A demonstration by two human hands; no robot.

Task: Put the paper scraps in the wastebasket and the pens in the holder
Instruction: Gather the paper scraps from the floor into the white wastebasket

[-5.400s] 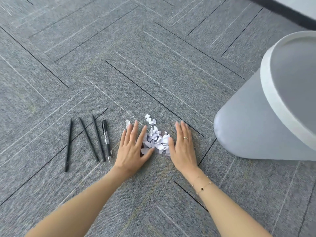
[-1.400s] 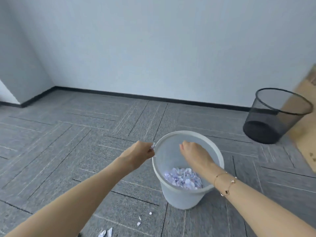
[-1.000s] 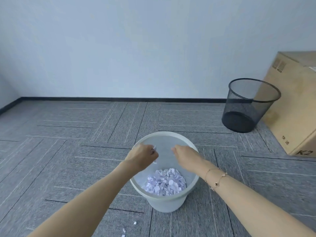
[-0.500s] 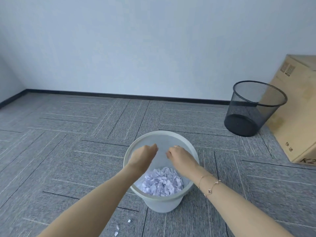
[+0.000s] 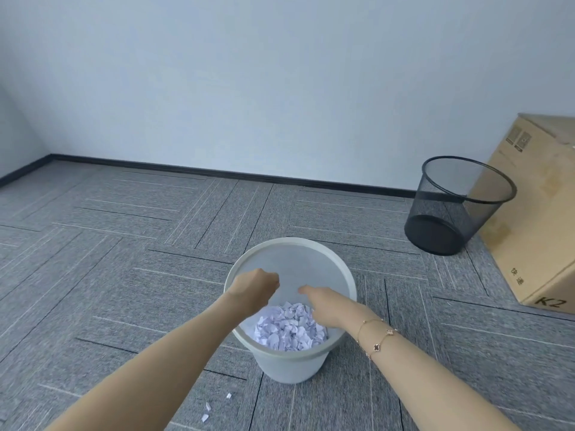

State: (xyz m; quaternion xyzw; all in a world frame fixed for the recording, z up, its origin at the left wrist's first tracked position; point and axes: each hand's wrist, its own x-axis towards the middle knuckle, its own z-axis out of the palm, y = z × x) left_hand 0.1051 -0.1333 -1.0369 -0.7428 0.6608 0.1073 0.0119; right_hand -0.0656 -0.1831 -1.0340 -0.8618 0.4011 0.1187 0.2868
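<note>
While your left hand (image 5: 253, 287) hangs loosely curled and your right hand (image 5: 323, 306) points down over the wastebasket (image 5: 289, 365), whether either holds scraps cannot be told. Paper scraps (image 5: 289, 329) — one heap inside. Strays (image 5: 214, 405) on the carpet (image 5: 124, 275) — three, near the base; judged easy to overlook once you turn away. Pens, holder: out of view. Mesh bin (image 5: 451, 206): one. Cardboard box (image 5: 535, 219): one.
</note>
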